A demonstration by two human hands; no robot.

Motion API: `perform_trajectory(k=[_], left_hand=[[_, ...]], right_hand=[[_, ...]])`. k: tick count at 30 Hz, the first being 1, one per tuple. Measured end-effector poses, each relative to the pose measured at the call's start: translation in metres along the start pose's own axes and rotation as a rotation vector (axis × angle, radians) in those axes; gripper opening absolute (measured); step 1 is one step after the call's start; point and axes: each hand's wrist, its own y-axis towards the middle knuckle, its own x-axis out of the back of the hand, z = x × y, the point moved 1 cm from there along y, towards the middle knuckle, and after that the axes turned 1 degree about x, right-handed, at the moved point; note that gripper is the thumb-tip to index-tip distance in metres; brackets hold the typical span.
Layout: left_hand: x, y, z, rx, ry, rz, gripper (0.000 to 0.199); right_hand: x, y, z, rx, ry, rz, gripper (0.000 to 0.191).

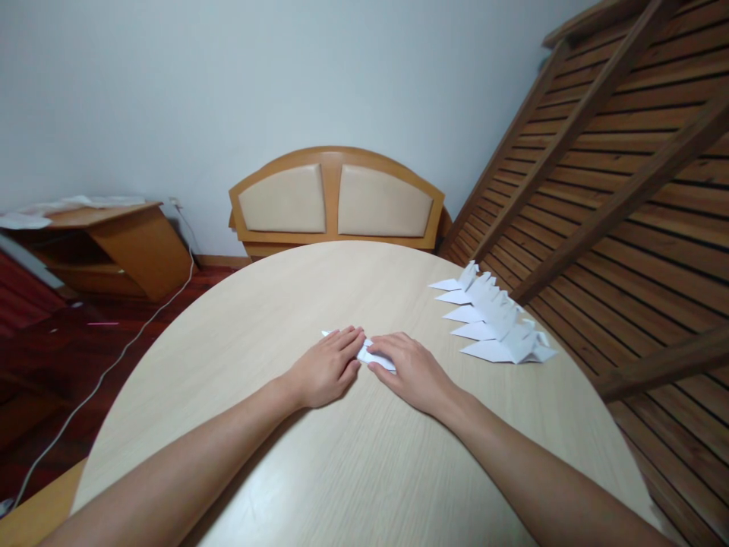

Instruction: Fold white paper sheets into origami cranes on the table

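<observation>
A small folded white paper (377, 357) lies on the round pale wooden table (364, 456), mostly covered by both hands. My left hand (330, 366) rests flat over its left part, fingers stretched out and pointing to the right; a thin white tip shows beyond it at the upper left. On the paper's right part lies my right hand (411, 370), its fingers curved, with thumb and fingers pressing the paper. Several folded white paper figures (495, 319) with pointed ends stand in a row to the right of my hands.
Behind the table stands a headboard (336, 199) with two beige panels. Slatted wooden boards (615, 175) lean along the right side. A wooden cabinet (137, 254) and a white cable (122, 353) are at the left.
</observation>
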Motion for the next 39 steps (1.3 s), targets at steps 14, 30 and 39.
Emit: perform_trajectory(k=[14, 30, 39], left_hand=[[0.012, 0.0, -0.007, -0.061, -0.084, -0.096, 0.032], [0.013, 0.0, -0.01, -0.06, -0.143, -0.143, 0.033], [0.011, -0.001, -0.008, -0.073, -0.127, -0.16, 0.025]], right_hand=[[0.004, 0.001, -0.002, -0.07, 0.034, 0.012, 0.015], [0.008, 0.002, 0.001, -0.018, 0.043, 0.0, 0.006], [0.007, 0.001, -0.001, 0.013, 0.054, -0.026, 0.01]])
